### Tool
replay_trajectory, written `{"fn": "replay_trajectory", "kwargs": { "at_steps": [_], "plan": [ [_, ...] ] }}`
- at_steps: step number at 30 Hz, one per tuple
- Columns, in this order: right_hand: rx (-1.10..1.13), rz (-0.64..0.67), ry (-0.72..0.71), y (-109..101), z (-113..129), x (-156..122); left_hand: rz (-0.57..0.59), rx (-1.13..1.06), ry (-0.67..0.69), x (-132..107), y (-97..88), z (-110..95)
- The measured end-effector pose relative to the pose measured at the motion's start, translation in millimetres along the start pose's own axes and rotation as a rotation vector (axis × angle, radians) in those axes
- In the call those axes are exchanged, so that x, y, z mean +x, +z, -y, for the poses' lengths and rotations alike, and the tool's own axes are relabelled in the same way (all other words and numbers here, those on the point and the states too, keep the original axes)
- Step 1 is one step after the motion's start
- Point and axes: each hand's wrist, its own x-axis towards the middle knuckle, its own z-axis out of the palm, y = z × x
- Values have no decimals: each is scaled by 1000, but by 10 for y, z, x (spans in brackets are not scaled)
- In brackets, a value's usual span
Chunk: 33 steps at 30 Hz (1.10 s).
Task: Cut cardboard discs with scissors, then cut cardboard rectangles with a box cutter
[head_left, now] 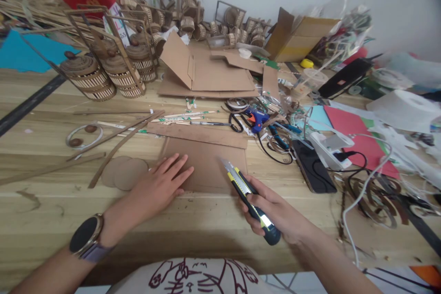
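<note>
A box cutter (253,206) with a black and yellow body is gripped in my right hand (265,206), its blade out and pointing up and left over the cardboard. Below the blade lies a flat brown cardboard sheet (210,165) with a folded flap along its far edge. My left hand (169,175) rests flat on the sheet's left side, fingers spread and holding nothing. Two round cardboard discs (131,174) lie overlapping on the table just left of that hand. Long brown strips (120,144) stretch beyond them.
Small lidded wooden buckets (89,76) stand at the back left. A larger cardboard piece (220,71) lies behind the sheet. On the right are a blue glue gun (257,119), a phone (314,165), a power strip (329,147) and cables. A ring (84,135) sits at left.
</note>
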Motion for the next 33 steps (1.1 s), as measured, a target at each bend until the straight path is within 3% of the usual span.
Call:
{"fn": "replay_trajectory", "kwargs": {
  "at_steps": [5,10,13,19,33],
  "plan": [
    [-167,-7,-57,24,-35,8,-15,-201,-86,41,-94,-49],
    [-361,45,-83,94,-81,9,-51,-793,-381,192,-320,-217],
    [-422,80,-78,152,-99,-16,-15,-1083,-456,328,-461,-300],
    [-565,91,-120,198,-100,-80,33,-1107,-425,505,-602,-359],
    [-788,92,-229,219,-60,-127,77,-1117,-435,523,-564,-340]
  ]
}}
